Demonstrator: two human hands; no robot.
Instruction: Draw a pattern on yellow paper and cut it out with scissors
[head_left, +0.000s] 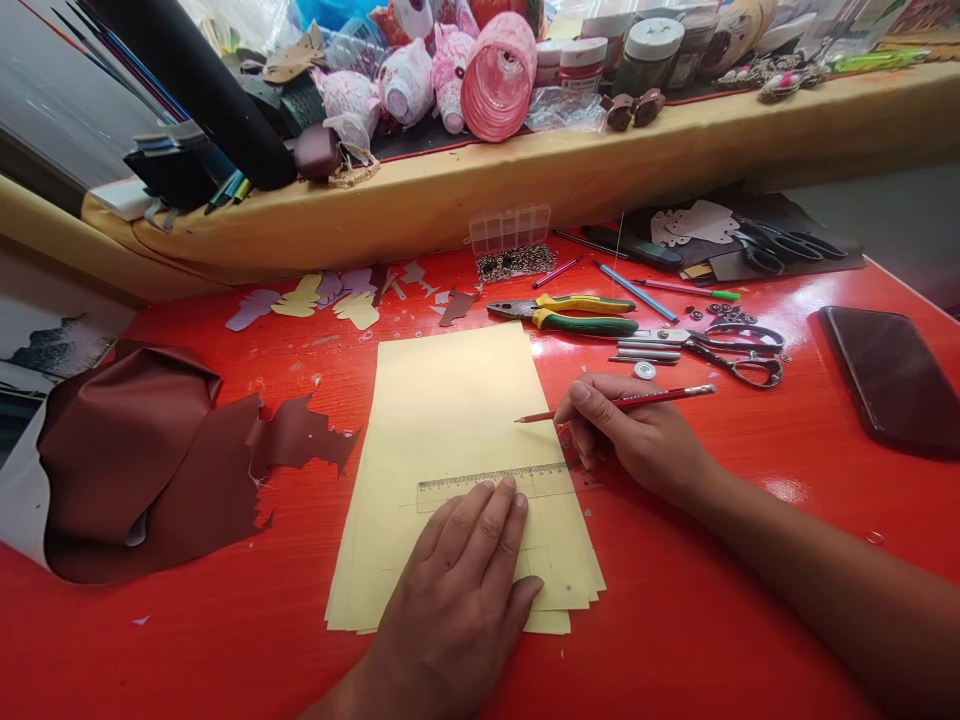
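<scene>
A stack of pale yellow paper sheets (pixel 450 400) lies on the red table (pixel 712 620). A clear plastic ruler (pixel 551 478) rests across the lower part of the sheets. My left hand (pixel 465 580) lies flat on the ruler and paper, fingers stretched out together. My right hand (pixel 637 435) sits at the right edge of the paper, fingers closed round a red pencil (pixel 660 397). The pencil's tip points left over the paper, just above the ruler.
Brown leather scraps (pixel 142 460) lie at the left. Green-handled pliers (pixel 577 315), scissors (pixel 720 345), pens and small metal parts lie beyond the paper. A dark phone (pixel 892 380) is at the right. A cluttered yellow shelf (pixel 525 190) runs along the back.
</scene>
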